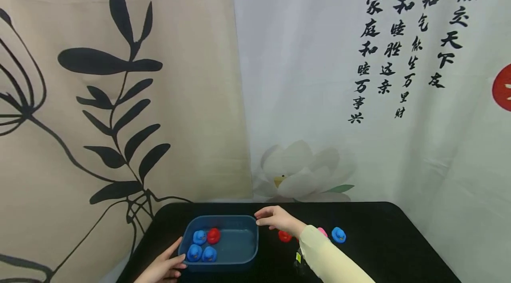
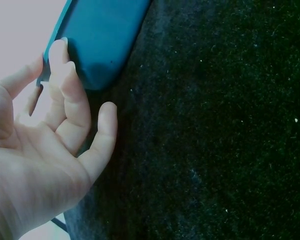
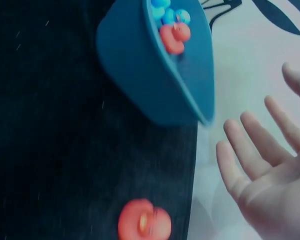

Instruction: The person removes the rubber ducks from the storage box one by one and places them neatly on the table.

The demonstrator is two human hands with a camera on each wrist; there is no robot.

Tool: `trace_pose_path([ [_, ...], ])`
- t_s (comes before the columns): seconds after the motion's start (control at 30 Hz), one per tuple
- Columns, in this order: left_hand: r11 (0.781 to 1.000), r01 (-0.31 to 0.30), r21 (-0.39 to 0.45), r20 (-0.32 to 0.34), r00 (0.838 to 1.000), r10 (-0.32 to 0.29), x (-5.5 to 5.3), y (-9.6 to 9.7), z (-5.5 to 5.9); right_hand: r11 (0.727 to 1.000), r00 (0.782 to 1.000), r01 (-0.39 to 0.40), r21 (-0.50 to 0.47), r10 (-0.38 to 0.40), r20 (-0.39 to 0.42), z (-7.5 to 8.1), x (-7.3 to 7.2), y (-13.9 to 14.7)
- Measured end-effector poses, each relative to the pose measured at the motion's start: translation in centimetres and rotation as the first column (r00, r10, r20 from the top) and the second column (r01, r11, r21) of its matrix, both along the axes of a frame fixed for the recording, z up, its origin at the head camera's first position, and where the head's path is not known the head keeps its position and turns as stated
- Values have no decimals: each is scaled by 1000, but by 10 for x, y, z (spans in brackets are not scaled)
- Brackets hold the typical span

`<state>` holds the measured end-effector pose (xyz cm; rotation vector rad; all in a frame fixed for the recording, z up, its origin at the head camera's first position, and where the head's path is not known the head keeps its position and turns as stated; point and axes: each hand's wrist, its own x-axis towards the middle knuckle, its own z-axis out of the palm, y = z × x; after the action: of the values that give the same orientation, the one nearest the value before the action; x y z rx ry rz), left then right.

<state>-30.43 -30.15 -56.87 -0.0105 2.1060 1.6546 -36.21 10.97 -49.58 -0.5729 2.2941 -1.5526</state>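
Note:
A dark blue plastic bin [image 1: 235, 241] stands on the table with three blue rubber ducks [image 1: 194, 253] and one red duck [image 1: 213, 235] inside, grouped in its left half. My left hand [image 1: 161, 267] holds the bin at its left side near the front corner. In the left wrist view, the thumb and curled fingers [image 2: 65, 90] meet at the bin's rim. My right hand [image 1: 279, 219] hovers by the far right corner of the bin. Its fingers [image 3: 247, 145] are spread in the right wrist view, with nothing in them and apart from the bin.
Right of the bin, a red duck [image 1: 284, 236], a partly hidden pink one [image 1: 322, 231] and a blue one [image 1: 339, 235] lie on the black table [image 1: 383, 247]. A dark object with a yellow-green patch [image 1: 298, 257] sits beside the right sleeve. A printed curtain [image 1: 199, 96] hangs behind.

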Motion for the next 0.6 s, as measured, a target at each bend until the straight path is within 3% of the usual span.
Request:
trace_pose_path([
  [0.33,1000,-21,-6,20,1000,21,0,2,-1,994,987,-104,-46,108,117,-15,-6,-51],
  [0.6,999,-39,8,31,999,39,1,2,0,989,965,-116,-89,134,224,-27,-5,-83],
])
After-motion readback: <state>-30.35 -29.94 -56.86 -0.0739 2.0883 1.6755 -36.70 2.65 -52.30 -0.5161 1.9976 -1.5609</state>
